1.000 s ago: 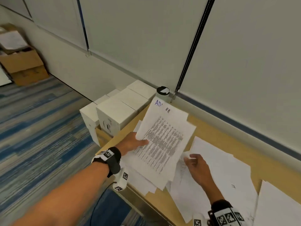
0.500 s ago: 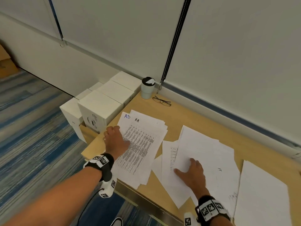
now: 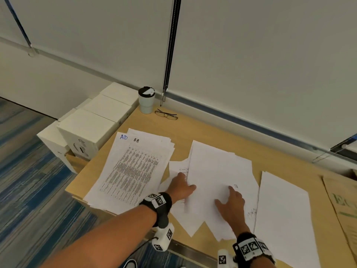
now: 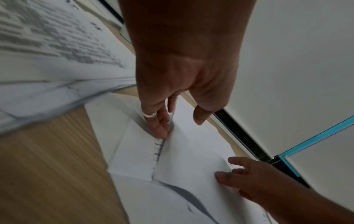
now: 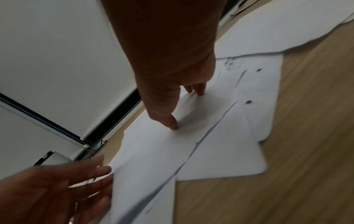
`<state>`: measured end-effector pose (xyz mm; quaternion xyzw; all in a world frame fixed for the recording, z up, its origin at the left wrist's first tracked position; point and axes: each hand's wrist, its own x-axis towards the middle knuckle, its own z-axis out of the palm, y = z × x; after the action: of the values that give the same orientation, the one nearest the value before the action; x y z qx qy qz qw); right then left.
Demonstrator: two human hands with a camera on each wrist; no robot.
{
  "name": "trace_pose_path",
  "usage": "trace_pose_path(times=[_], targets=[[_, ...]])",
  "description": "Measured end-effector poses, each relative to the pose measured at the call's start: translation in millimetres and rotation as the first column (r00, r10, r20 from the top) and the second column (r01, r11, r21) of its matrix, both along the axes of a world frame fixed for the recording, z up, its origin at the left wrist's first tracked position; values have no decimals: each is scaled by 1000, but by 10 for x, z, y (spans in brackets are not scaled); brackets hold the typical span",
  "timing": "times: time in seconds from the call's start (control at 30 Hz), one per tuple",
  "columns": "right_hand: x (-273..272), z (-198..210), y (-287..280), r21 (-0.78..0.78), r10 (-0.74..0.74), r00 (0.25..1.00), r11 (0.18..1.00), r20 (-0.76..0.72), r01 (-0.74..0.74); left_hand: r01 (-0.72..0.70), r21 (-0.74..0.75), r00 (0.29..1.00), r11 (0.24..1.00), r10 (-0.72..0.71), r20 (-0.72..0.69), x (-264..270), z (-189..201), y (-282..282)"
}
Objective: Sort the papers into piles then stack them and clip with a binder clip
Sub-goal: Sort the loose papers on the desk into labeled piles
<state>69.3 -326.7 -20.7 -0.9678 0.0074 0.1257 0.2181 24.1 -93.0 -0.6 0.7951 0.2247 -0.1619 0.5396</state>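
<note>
Sorting is seemingly continuing at the frame's centre, where the left hand point(image 3: 180, 187) is slipping relaxed fingers point(image 4: 160, 125) under the left edge of the blank middle pile point(image 3: 218, 171), gripping nothing yet, while the right hand point(image 3: 230, 203) is pressing flat, spread fingers on top; lifting likely follows.
</note>
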Motion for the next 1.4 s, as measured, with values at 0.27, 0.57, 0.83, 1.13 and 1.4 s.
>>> trace_pose_path(times=[0.27, 0.57, 0.83, 1.13, 1.4], targets=[[101, 8, -327, 410, -169, 986, 900, 6, 152, -7, -202, 988, 979, 38, 149, 226, 230, -170], [163, 863, -314, 791, 31, 971, 587, -236, 173, 134, 62, 937, 989, -147, 316, 636, 868, -423], [578, 1210, -651, 760, -280, 955, 597, -101, 256, 627, 184, 740, 757, -652, 166, 581, 1096, -1216], [542, 727, -1915, 567, -460, 886, 712, -68, 413, 378, 604, 908, 702, -409, -92, 724, 226, -172], [210, 426, -2376, 78, -493, 868, 869, 59, 488, 360, 682, 918, 637, -371, -138, 612, -19, 37]])
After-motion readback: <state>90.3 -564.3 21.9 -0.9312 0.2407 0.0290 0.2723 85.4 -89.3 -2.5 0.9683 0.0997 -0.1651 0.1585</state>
